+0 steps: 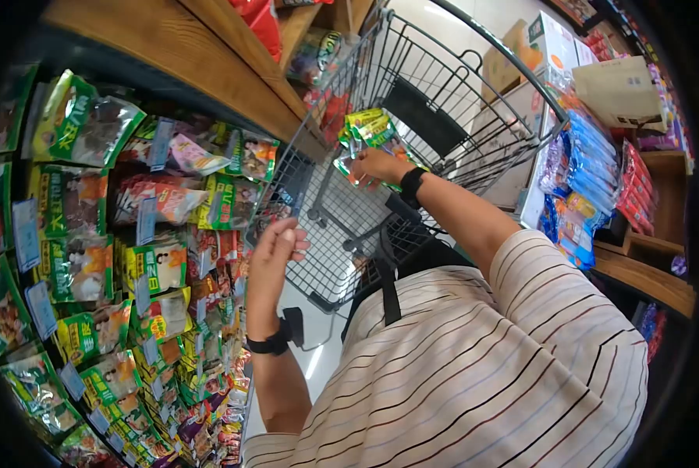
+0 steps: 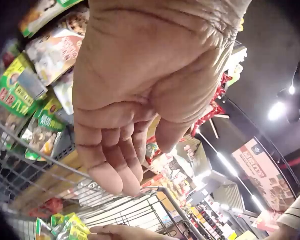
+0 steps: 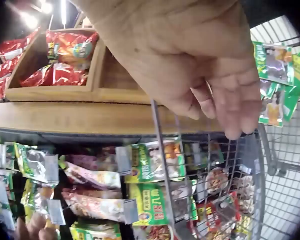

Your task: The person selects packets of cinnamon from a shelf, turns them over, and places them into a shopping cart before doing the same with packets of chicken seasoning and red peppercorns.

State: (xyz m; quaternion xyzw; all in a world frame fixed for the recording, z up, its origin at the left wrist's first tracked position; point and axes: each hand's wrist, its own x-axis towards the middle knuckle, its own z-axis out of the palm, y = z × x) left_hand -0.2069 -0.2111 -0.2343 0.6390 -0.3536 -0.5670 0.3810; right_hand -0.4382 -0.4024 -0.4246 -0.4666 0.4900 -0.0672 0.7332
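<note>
Green-and-yellow snack packets [image 1: 374, 129] are bunched inside the wire cart [image 1: 318, 269]. My right hand [image 1: 382, 167] is beside them, its fingers loosely bent; the right wrist view shows the packets [image 3: 275, 65] just beyond this hand [image 3: 190, 60], with no visible grip on them. Over the cart's shelf-side edge, my left hand [image 1: 273, 257] is raised. In the left wrist view, this hand [image 2: 135, 90] has relaxed, slightly bent fingers and holds nothing; the packets [image 2: 62, 227] show below it.
Hanging snack packets [image 1: 76, 199] with price tags fill the shelf at the left. A wooden ledge [image 1: 170, 54] runs above them. Right of the cart are blue packs [image 1: 591, 156], red packs [image 1: 636, 187] and cardboard boxes [image 1: 548, 47].
</note>
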